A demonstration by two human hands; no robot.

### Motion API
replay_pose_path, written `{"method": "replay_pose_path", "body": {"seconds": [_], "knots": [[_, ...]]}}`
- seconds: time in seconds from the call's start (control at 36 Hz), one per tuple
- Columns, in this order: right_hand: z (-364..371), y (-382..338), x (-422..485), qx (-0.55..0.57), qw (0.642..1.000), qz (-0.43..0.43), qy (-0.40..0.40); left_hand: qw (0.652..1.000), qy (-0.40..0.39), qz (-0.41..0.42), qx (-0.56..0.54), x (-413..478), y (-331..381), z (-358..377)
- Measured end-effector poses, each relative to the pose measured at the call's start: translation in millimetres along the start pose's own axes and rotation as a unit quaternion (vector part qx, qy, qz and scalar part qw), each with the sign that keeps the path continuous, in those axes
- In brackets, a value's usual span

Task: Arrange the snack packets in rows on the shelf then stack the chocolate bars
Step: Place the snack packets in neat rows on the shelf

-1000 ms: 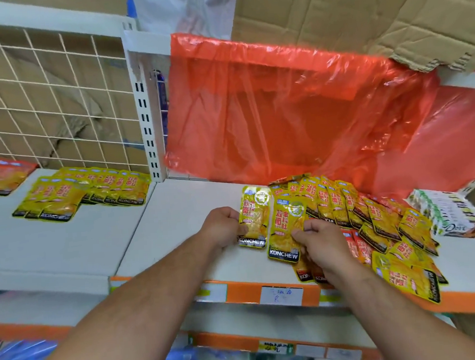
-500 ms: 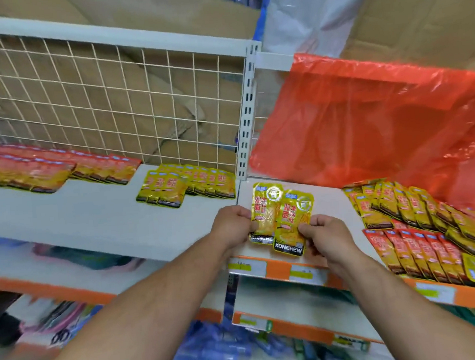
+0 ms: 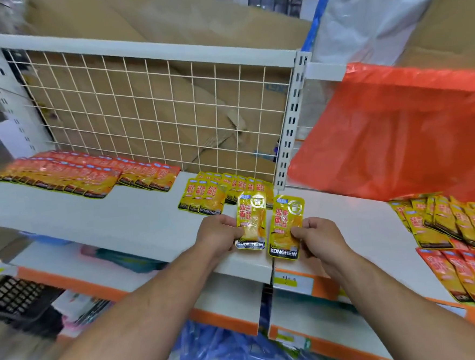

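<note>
Snack packets (image 3: 90, 176) in red-orange wrappers lie in overlapping rows at the left end of the shelf (image 3: 107, 220), against the wire grid (image 3: 156, 115) at its back. Further along, a yellow row (image 3: 212, 193) sits near the bay's right end, and I'd guess that is where the held pair belongs. The left hand (image 3: 216, 236) holds one yellow packet (image 3: 252, 221) upright over the shelf's front edge, its fingers (image 3: 230, 228) pinching the packet's left side. Just beside it, the second yellow packet (image 3: 286, 227) is pinched at its right side by the fingers (image 3: 303, 231) of the right hand (image 3: 322, 241). Held by their outer edges, faces toward the person, the two stay flat and could be laid side by side in front of that yellow row. The slotted post (image 3: 291, 120) and the seam between bays stand right behind them. To the right an orange plastic sheet (image 3: 396, 129) drapes over the back, and fanned packets (image 3: 453, 221) lie below it, not yet squared into rows. No chocolate bars show.
</note>
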State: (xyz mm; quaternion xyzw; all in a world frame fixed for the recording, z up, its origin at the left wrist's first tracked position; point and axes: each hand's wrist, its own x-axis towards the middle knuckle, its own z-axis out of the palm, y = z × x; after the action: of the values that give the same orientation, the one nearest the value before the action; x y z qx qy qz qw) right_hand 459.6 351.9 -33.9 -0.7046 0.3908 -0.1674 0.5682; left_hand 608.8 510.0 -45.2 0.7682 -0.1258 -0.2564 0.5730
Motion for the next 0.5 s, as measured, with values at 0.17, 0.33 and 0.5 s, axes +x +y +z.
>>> {"method": "replay_pose_path", "body": {"seconds": [0.17, 0.33, 0.5], "knots": [[21.3, -4.5, 35.3, -0.02, 0.999, -0.009, -0.031, 0.999, 0.03, -0.012, 0.016, 35.2, 1.0, -17.2], [41.4, -9.5, 69.2, -0.016, 0.999, -0.006, -0.05, 0.997, 0.068, -0.021, 0.04, 69.1, 7.5, -26.8], [52.3, -10.9, 90.6, -0.034, 0.997, -0.017, -0.06, 0.992, 0.096, -0.03, 0.076, 91.1, 9.7, -28.9]]}}
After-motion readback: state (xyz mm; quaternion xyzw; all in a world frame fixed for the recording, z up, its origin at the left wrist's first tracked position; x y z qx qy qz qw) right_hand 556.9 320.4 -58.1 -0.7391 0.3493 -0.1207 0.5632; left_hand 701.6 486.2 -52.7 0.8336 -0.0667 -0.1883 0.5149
